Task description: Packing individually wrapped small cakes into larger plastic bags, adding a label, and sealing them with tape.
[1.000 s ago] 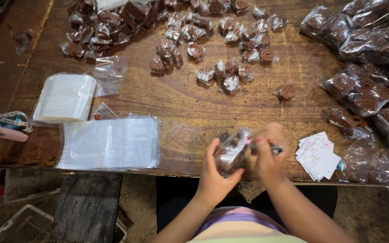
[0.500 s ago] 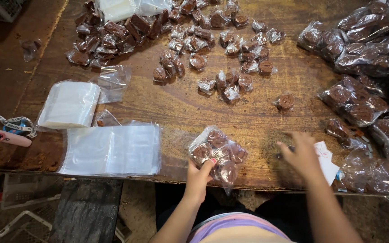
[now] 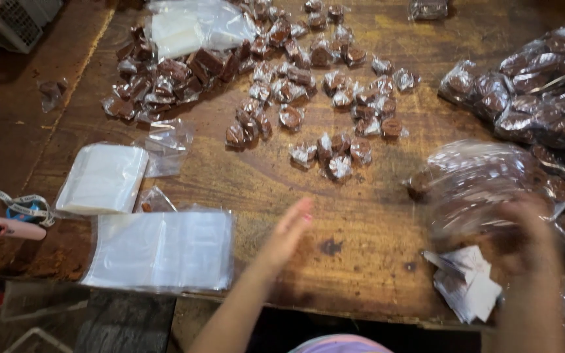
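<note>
Two hands apart now: the left hand [image 3: 289,229] is off the filled bag, fingers straight and together, empty over the bare wooden table [image 3: 354,261] just right of the stack of empty clear bags [image 3: 161,252]. The filled bag of brown candies [image 3: 485,183] has travelled right, a blur above the paper slips [image 3: 469,281]. The right hand [image 3: 524,225] is beneath it, too smeared to tell its grip. Loose wrapped candies [image 3: 331,153] lie beyond.
</note>
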